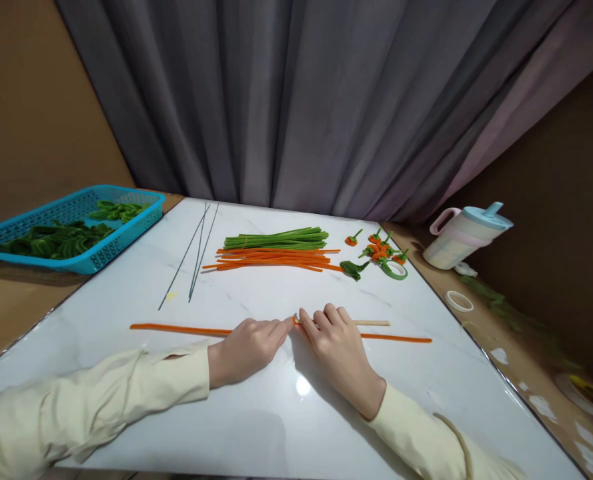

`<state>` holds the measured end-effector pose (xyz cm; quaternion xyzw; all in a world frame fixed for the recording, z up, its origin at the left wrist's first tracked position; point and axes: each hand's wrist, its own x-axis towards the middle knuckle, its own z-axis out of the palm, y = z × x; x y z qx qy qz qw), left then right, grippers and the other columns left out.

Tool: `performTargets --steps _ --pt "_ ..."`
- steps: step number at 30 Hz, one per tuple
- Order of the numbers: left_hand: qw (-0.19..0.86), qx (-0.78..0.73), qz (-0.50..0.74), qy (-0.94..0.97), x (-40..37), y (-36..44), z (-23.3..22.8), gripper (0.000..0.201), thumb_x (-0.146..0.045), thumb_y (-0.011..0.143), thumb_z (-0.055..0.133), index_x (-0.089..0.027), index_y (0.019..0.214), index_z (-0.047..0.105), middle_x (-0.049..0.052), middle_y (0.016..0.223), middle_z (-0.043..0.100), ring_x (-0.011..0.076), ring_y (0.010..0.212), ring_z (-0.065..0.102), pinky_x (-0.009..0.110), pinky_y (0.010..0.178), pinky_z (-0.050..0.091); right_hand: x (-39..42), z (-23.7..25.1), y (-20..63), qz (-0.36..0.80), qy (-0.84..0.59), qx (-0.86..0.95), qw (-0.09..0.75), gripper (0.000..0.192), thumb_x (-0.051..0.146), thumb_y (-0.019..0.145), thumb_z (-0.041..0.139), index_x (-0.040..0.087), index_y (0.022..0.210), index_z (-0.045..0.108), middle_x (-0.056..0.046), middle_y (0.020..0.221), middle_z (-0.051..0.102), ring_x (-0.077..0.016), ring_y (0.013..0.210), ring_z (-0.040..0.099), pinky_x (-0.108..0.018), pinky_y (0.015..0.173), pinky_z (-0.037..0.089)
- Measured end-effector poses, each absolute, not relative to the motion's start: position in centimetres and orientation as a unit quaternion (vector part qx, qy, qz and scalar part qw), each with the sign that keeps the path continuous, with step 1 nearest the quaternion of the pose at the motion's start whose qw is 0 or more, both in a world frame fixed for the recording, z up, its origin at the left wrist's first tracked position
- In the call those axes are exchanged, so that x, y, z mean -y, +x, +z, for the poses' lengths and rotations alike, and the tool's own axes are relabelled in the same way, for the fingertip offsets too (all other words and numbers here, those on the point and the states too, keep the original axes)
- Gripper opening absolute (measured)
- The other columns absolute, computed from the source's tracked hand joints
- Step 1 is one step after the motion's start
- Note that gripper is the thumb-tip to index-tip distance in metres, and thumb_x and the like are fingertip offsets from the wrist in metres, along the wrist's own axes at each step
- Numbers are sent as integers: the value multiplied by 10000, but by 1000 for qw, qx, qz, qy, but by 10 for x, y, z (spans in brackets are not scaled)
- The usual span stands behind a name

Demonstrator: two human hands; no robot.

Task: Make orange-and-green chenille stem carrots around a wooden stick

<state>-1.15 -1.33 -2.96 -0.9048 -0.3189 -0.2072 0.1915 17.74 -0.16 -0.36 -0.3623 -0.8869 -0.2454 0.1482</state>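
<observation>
Your table (256, 427) is white marble-look, both forearms in cream sleeves resting on it. Blue basket (71, 227) of green leaf shapes sits well left of your fingers, beyond them. Lidded cup (463, 240) is far right, off the table edge. Orange stems (276, 259) and green stems (276, 239) lie bundled straight beyond your fingertips, thin wires (196, 253) to their left, small finished orange buds (381, 250) and a tape ring (395, 269) to their right. Your left hand (249, 348) and right hand (339, 347) meet fingertip to fingertip, both pinching one long orange stem (181, 328) flat on the table, against a wooden stick (373, 323) poking out right of your right fingers.
</observation>
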Motion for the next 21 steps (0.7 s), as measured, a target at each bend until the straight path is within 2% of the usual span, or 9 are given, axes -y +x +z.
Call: performTargets --steps 5,15,19,21 --pt "217 294 -219 -905 13 -11 -30 290 -8 861 320 7 1111 466 8 594 563 142 462 541 267 366 392 2 -5 176 -244 -355 888 161 126 156 875 548 94 956 622 -51 623 496 -209 658 406 -332 590 224" --pt "259 251 -166 -918 14 -11 -24 329 25 825 293 52 1106 463 48 610 589 155 460 555 269 353 393 2 -9 175 -249 -336 891 176 132 65 791 570 89 901 638 -57 616 485 -218 649 396 -336 589 219" --pt "221 282 -167 -918 12 -11 -30 337 21 839 284 20 1127 459 39 622 593 152 470 562 262 365 406 1 -7 176 -247 -355 887 160 95 88 784 619 94 875 645 -52 620 505 -215 637 404 -334 591 220" --pt "185 311 -174 -916 10 -11 -33 310 -13 870 293 -14 1127 467 36 644 606 150 491 579 253 375 411 -2 -6 180 -246 -376 880 154 95 168 798 656 94 857 651 -53 622 521 -218 640 415 -337 598 224"
